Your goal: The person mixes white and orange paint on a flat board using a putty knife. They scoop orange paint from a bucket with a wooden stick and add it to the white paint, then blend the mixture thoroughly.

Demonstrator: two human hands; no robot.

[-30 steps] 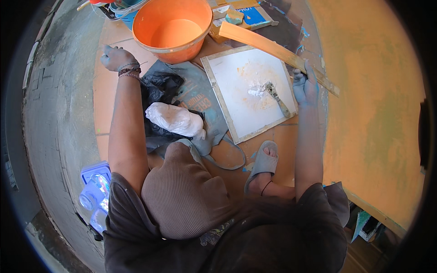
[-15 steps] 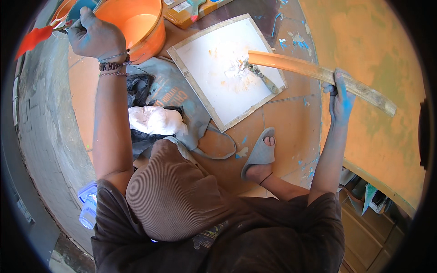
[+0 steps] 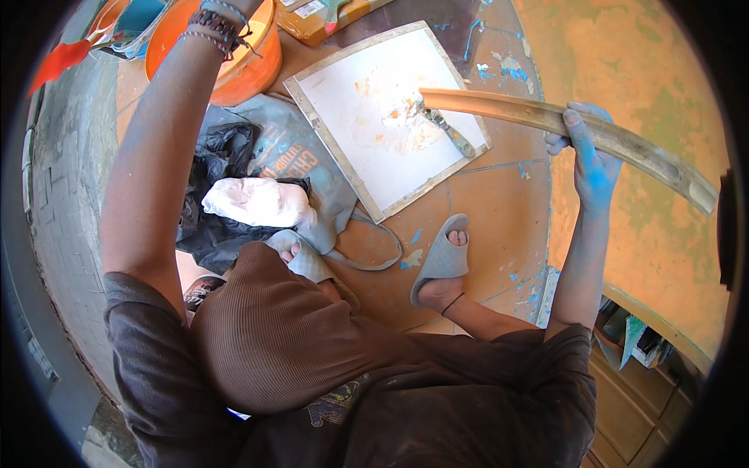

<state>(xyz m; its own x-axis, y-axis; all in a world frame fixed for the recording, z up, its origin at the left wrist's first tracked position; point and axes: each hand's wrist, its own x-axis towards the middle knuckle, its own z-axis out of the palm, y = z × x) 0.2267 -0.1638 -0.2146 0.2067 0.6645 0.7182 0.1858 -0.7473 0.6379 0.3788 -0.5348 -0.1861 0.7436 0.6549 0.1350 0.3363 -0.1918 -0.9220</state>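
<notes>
My right hand, blue with paint or dust, grips a long, slightly curved strip of wood. The strip is orange at its far-left end and bare greyish toward its right end, and it slants over a white board with a worn wooden frame. On the board lies a scraper with a stained handle, beside a smear of white and orange paste. My left arm stretches up past an orange bucket. Only the base of my left hand shows at the top edge; its fingers are out of sight.
A white lump in plastic rests on black plastic and a grey bag. Farther off are a brown carton and a red-handled tool. A large orange-painted panel stands at right. Paint flecks dot the tiled floor.
My left hand has moved from beside the red-handled tool up and right, beyond the top edge. My right hand and the wood strip have shifted slightly right; the strip's right end is lower.
</notes>
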